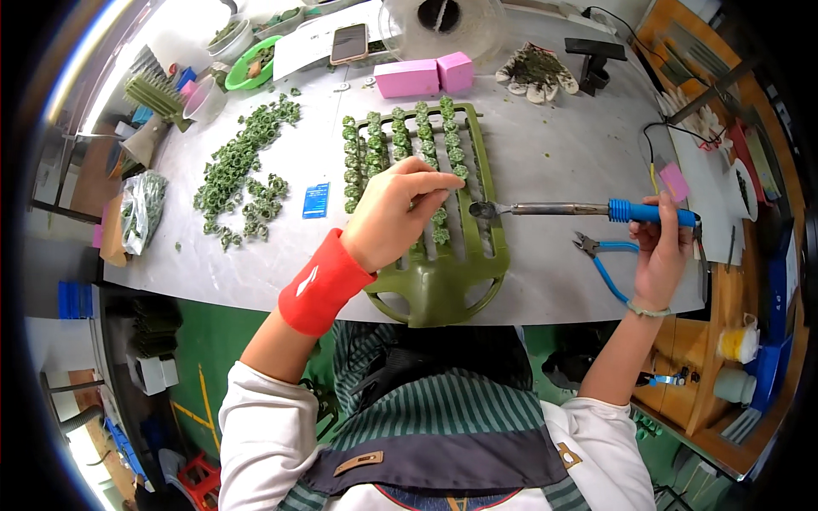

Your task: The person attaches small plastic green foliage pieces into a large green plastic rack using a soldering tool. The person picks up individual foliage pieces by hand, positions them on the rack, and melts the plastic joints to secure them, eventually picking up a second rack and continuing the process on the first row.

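Clearly, right of the green frame (423, 291), the right grip (663, 249) holds a soldering iron (562, 209).

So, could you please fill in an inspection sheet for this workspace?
Surface: grey table, small green bits scattered on it.
Job's things: green rack carrying rows of green rosettes; loose rosettes heaped to its left.
Clutter: pink blocks, phone, soiled glove, blue card, blue-handled pliers.
Left hand: over the rack, fingertips at a rosette; grip unclear.
Right hand: holding a blue-handled tool, dark tip over the rack.
Cables: black-and-yellow cord, right side.
Surroundings: green floor, red stool.
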The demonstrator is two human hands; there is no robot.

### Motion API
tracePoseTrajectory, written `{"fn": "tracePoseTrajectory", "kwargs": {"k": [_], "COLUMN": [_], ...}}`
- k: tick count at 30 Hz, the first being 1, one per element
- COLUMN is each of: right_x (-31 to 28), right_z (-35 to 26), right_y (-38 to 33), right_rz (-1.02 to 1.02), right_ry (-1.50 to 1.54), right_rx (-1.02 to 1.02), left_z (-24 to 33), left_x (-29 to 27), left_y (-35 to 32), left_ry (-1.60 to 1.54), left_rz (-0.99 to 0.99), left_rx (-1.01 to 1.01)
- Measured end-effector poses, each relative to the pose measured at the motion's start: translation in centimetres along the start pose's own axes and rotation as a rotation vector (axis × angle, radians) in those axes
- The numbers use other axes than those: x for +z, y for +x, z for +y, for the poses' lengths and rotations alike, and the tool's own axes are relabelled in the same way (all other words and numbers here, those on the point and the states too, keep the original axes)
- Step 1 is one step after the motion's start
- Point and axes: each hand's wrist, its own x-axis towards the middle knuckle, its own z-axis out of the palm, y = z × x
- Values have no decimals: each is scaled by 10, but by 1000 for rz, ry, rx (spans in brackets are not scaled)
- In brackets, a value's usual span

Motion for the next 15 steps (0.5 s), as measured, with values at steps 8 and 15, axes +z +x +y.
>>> {"fn": "tracePoseTrajectory", "kwargs": {"k": [8, 15], "right_x": [-2, 1], "right_z": [11, 23], "right_y": [3, 5], "right_rz": [2, 1], "right_ry": [47, 87], "right_rx": [29, 28], "left_z": [-3, -9], "left_x": [26, 41], "left_y": [11, 18], "left_ry": [-20, 329], "left_rz": [88, 182], "left_rx": [26, 150]}}
